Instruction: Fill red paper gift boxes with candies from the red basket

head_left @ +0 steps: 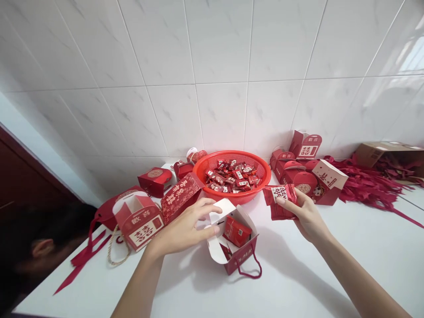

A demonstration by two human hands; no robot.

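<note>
A: How do the hands stand?
B: Apart. The right hand (306, 216) is closed on a red packet (281, 210), thumb on top; it could be two overlapping, I can't tell. The left hand (187, 227) has its thumb and fingers spread at the white flaps (217, 249) of an open box (241, 260). Whether it presses on them, I can't say.

A: And how would that packet handle?
B: Light, I'd judge, with a glossy, crinkly wrapper that may slide a little. Its contents are hidden, so pinch it gently near one end, as the thumb does here.

A: Where is it now?
B: Above the table (374, 251), to the right of the open box and clear of it. The box looks like thin card: stiff along the walls, easily bent at the flaps. Steady it by a wall; the cord handle (255, 274) hangs loose in front. Another red pouch (236, 230) lies inside.

A: Farther out?
B: A red basket (197, 170) of small wrapped sweets (232, 176) behind, gift boxes (142, 225) on both sides, and ribbons (357, 181) at the right by a cardboard carton (371, 154).
</note>
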